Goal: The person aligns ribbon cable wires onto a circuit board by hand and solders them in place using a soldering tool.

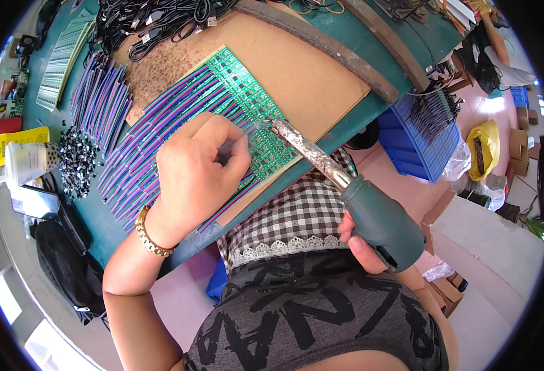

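My right hand [363, 246] is wrapped round the dark green handle of a soldering iron [312, 151]. Its thick, crusted metal barrel points up and left, the tip over a panel of green circuit boards [235, 77]. A thin wisp of smoke shows by the tip. My left hand [204, 164], with a gold bracelet on the wrist, is closed in a pinch above the panel, close to the tip. Its fingertips and whatever they hold are hidden. Rows of multicoloured ribbon wires [154, 133] fan out leftward from the boards, partly under my left hand.
A brown board [309, 93] lies beneath the panel on the green table. Left stand bundled wires [102, 99], small black connectors [77, 157] and a bottle [27, 162]. Black cables [154, 25] and metal bars [321, 46] lie at the back. Right is a blue crate [417, 139].
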The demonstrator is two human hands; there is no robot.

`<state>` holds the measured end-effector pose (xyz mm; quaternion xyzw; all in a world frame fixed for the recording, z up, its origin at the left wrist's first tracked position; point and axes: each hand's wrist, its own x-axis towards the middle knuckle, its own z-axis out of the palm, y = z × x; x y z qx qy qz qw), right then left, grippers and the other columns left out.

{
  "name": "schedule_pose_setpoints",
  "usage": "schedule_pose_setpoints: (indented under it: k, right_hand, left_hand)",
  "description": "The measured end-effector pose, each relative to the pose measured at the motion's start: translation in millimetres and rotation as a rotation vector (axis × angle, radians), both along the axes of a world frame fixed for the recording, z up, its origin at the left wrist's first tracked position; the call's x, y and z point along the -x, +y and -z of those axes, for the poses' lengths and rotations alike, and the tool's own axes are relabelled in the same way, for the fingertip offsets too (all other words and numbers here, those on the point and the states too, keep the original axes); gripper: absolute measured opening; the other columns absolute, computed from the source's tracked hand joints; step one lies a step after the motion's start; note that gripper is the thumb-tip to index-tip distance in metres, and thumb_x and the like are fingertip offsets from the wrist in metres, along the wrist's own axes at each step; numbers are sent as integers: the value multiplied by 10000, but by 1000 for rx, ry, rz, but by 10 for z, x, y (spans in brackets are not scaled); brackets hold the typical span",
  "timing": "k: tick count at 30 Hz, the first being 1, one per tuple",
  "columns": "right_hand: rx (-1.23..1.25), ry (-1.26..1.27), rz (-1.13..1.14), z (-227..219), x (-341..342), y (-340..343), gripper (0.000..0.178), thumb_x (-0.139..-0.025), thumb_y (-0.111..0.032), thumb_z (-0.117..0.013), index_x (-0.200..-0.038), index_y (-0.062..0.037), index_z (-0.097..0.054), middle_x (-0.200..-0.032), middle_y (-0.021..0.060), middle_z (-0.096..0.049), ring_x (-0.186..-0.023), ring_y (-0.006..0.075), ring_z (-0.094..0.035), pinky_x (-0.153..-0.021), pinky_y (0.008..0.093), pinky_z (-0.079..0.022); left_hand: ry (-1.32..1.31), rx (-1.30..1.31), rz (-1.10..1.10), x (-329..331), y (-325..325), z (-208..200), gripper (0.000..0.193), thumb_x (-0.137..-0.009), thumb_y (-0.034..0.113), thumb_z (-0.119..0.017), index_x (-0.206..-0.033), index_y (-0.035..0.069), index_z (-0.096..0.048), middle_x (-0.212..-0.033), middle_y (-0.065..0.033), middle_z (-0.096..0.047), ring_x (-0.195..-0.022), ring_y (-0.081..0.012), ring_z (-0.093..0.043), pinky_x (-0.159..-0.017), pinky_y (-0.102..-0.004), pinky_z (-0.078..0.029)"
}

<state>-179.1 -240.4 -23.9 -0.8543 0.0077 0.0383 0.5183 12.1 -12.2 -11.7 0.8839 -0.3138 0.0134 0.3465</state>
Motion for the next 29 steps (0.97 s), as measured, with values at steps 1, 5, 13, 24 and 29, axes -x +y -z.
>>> schedule_pose_setpoints:
  k: [1,5,13,24,29]
  right_hand:
    - [11,14,26,8,15,-3,378,-699,-147,-735,-1057,-42,-678,-960,92,-691,-795,256,-680,-679,311,-548]
    - [76,0,-4,21,44,-3,370,-710,-138,-738,-1063,-45,-679,-975,86,-693,-803,250,-686,-687,310,-555]
    - [2,-19,1,4,-10,12,361,-699,-140,-745,-1044,-60,-680,-969,80,-690,-788,250,-682,-670,308,-551]
    - [-46,-82,27,70,70,-12,308,-773,-196,-699,-1042,-58,-640,-919,101,-638,-757,251,-613,-640,358,-494]
    - [74,4,-24,61,56,-47,298,-801,-267,-675,-1039,-90,-663,-943,82,-655,-809,274,-620,-682,382,-491]
  left_hand:
    - [0,1,0,-3,1,3,93,-786,-31,-707,-776,9,-624,-699,-41,-577,-561,-86,-555,-493,-221,-436]
    - [-11,13,16,-8,4,14,94,-787,-31,-707,-781,13,-625,-688,-35,-563,-553,-82,-546,-488,-221,-429]
    - [-20,-5,21,-12,6,15,92,-798,-23,-709,-784,15,-626,-692,-36,-571,-544,-74,-547,-483,-217,-428]
    - [-63,-33,44,-22,26,21,88,-797,-23,-708,-785,15,-629,-688,-46,-574,-540,-91,-561,-483,-226,-442]
    - [-56,-26,56,-24,14,-9,81,-806,-23,-701,-789,22,-635,-717,-51,-586,-560,-119,-585,-501,-234,-464]
